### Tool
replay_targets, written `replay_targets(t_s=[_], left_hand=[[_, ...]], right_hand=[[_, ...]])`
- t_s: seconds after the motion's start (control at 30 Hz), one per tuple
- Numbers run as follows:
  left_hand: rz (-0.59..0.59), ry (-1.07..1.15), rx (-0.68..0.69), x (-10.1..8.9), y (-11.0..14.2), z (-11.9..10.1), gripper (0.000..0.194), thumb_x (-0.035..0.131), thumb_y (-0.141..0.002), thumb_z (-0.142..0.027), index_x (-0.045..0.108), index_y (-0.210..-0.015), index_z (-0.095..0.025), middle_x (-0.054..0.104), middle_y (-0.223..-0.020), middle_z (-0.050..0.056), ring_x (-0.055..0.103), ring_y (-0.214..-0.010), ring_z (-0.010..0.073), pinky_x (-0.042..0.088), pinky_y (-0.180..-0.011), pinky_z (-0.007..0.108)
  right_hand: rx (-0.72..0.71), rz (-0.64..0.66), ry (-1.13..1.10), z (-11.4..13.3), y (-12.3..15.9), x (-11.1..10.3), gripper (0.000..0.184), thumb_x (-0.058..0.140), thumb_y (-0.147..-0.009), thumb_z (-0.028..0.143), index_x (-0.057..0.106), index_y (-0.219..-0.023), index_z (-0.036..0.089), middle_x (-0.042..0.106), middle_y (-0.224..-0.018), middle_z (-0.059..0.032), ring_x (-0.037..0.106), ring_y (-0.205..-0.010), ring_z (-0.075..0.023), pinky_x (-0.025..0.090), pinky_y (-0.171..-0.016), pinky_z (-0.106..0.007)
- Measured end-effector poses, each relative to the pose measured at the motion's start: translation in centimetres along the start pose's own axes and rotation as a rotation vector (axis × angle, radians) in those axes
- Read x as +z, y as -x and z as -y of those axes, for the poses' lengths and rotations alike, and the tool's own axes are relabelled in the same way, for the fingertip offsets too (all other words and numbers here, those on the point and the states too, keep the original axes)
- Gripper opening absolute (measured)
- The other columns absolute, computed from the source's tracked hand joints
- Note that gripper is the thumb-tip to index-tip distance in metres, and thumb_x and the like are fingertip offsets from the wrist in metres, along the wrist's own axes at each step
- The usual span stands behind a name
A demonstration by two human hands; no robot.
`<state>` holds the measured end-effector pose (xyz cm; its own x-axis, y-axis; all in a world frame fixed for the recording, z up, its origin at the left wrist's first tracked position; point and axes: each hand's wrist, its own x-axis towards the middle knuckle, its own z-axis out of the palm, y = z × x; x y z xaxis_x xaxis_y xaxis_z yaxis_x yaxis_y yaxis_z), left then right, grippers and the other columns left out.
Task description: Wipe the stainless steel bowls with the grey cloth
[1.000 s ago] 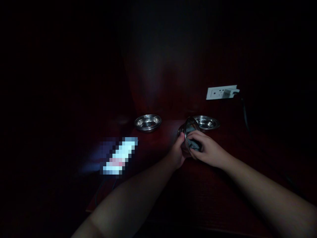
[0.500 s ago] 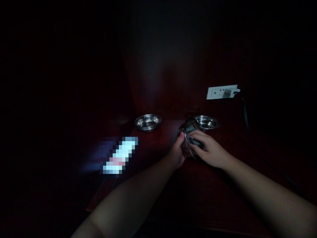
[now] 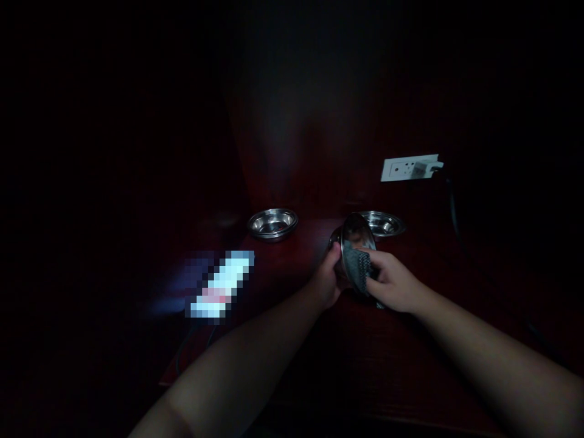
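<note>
A shiny metal bowl (image 3: pixel 356 231) is tilted on its side above the table, its open side turned to the right. My left hand (image 3: pixel 329 277) grips it from the left, thumb near the rim and the other fingers mostly hidden beneath. My right hand (image 3: pixel 392 280) is closed on a dark patterned cloth (image 3: pixel 359 267), which lies against the inside of the bowl. Behind, partly covered by the held bowl, a second metal bowl (image 3: pixel 387 225) rests on the table. Another metal bowl (image 3: pixel 272 225) stands to the left, upright.
On the dark red table (image 3: pixel 365 377), a lit, pixelated screen (image 3: pixel 223 283) lies at the left with a thin cable below it. A white wall socket (image 3: pixel 408 168) holds a plug, and a dark cord (image 3: pixel 452 210) hangs from it. The surroundings are very dark.
My right hand has shifted slightly right and down from inside the bowl, and more of the cloth shows. My left hand and the bowl stay nearly in place.
</note>
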<state>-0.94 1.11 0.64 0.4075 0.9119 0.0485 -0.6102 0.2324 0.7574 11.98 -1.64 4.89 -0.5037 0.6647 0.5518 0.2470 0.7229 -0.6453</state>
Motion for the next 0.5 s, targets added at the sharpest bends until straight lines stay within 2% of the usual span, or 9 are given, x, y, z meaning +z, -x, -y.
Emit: replay_targets(t_s=[0.13,0.23,0.4,0.5], left_hand=[[0.04,-0.005,-0.049,-0.02,0.17,-0.01,0.059,0.051,-0.076,-0.066,0.067,-0.104,-0.017,0.072,-0.092,0.01,0.065,-0.093,0.0267,0.045,-0.089,0.041],[0.084,-0.037,-0.115,-0.2,0.28,0.18,0.063,0.048,-0.077,-0.069,0.067,-0.103,-0.015,0.072,-0.093,0.012,0.064,-0.096,0.029,0.044,-0.092,0.045],[0.09,-0.044,-0.127,-0.27,0.48,0.45,0.06,0.052,-0.076,-0.065,0.065,-0.106,-0.016,0.071,-0.097,0.012,0.064,-0.096,0.0293,0.044,-0.091,0.047],[0.068,-0.024,-0.115,-0.25,0.49,0.44,0.056,0.055,-0.076,-0.064,0.065,-0.105,-0.017,0.071,-0.093,0.01,0.065,-0.092,0.0273,0.046,-0.088,0.044]], right_hand=[[-0.09,-0.136,0.096,0.24,0.03,0.4,0.012,0.052,-0.072,0.008,0.052,-0.073,0.02,0.055,-0.072,-0.0003,0.053,-0.068,-0.0155,0.045,-0.067,-0.029],[-0.146,-0.196,0.2,0.12,0.02,0.4,0.014,0.05,-0.073,0.007,0.053,-0.077,0.02,0.056,-0.077,-0.0026,0.054,-0.071,-0.0171,0.046,-0.068,-0.031],[-0.144,-0.36,0.42,-0.16,-0.03,-0.09,0.017,0.049,-0.074,0.007,0.053,-0.084,0.021,0.06,-0.086,-0.0069,0.057,-0.083,-0.0231,0.047,-0.078,-0.038],[-0.101,-0.347,0.519,-0.2,-0.12,-0.32,0.017,0.048,-0.076,0.008,0.054,-0.084,0.021,0.06,-0.087,-0.0075,0.055,-0.086,-0.0248,0.046,-0.081,-0.041]])
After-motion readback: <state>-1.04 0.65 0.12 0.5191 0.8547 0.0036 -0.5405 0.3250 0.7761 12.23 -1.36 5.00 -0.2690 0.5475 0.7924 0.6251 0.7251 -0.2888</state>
